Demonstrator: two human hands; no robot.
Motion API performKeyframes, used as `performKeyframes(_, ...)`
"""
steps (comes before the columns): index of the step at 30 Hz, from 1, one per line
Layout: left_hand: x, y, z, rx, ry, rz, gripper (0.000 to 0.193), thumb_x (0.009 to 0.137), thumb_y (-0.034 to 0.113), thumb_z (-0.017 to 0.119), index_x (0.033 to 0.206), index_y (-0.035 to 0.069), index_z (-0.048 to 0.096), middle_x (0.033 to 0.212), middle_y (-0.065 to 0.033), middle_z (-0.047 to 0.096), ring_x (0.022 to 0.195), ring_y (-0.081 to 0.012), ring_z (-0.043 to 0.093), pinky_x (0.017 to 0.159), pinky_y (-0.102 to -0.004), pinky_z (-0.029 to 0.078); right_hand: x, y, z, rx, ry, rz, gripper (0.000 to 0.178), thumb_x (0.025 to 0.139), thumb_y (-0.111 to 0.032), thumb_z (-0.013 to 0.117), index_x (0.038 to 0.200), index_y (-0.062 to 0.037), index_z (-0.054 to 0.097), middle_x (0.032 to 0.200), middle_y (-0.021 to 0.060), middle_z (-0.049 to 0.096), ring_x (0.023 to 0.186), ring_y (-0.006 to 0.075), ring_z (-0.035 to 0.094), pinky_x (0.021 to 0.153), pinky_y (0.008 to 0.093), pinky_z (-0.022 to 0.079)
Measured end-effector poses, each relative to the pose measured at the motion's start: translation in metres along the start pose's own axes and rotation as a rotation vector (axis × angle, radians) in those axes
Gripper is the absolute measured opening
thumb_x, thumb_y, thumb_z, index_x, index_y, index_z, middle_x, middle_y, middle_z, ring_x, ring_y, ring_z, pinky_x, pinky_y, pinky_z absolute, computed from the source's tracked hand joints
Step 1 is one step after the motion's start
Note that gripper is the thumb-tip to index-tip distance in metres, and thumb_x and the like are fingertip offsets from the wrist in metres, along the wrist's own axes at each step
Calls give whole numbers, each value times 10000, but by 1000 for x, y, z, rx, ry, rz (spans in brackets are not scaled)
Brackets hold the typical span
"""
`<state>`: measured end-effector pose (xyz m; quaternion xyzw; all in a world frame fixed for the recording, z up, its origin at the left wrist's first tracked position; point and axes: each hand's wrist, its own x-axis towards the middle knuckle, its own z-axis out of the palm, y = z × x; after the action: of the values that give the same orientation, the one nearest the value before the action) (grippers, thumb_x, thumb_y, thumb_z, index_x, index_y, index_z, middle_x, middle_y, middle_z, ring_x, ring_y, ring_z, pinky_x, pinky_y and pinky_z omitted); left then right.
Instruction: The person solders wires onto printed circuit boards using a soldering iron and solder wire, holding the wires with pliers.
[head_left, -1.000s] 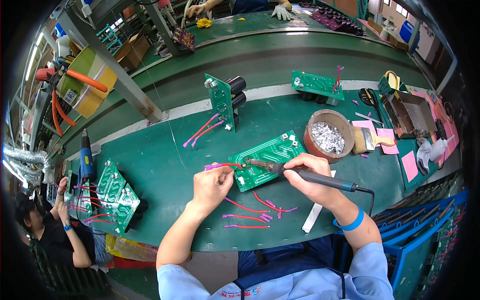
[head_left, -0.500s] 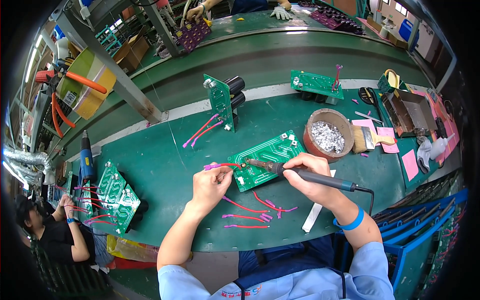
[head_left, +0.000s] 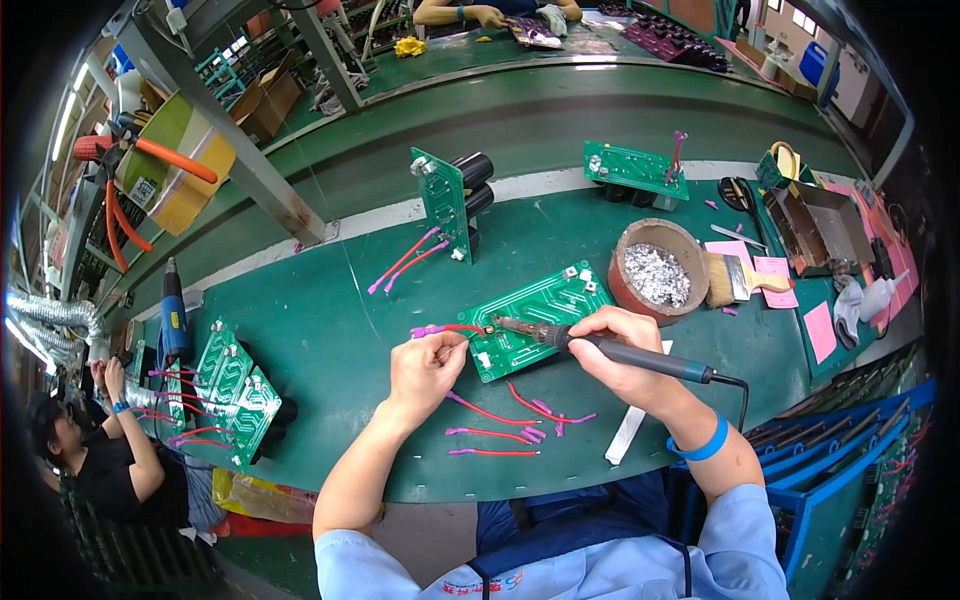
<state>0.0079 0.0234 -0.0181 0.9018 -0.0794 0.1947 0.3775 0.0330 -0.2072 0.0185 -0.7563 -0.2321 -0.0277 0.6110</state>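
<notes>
A green circuit board [head_left: 545, 300] lies flat in front of me, its traces facing up. My right hand [head_left: 612, 345] is closed around the handle of a soldering iron [head_left: 655, 360], whose tip touches or nearly touches the board's left part. At that spot ends a red wire [head_left: 462, 327] with a purple sleeve. My left hand [head_left: 425, 375] pinches beside the board's left edge, closed on the red wire; a thin strand also seems to run from its fingertips, too fine to be sure. Several loose red wires [head_left: 495, 433] with purple ends lie nearer me.
Right of the board stand a pot of silvery scraps [head_left: 655, 275] and a brush [head_left: 735, 280]. Other boards stand behind [head_left: 440, 205], far right [head_left: 635, 168] and left [head_left: 235, 390]. A blue heat gun [head_left: 173, 315] is at left. Co-workers [head_left: 110, 450] sit left and across.
My hands, the soldering iron and the board stay almost still. The left co-worker's hands have risen. Across the bench, the other person has moved a purple board to the right.
</notes>
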Motion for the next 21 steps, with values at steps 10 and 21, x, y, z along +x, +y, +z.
performKeyframes(10,-1,-1,2,25,40,40,61,639,20,609,660,22,552,501,-28,470,441,-104,451,413,-230,362,0,0,0,-4,0,7,139,668,-97,611,749,11,581,657,82,567,556,120,521,511,226,405)
performKeyframes(21,4,0,6,0,45,64,53,651,-14,591,655,0,540,530,-26,448,450,-73,407,413,-213,336,1,2,-1,-22,15,10,141,667,-98,613,751,10,578,642,87,558,549,123,517,503,228,399)
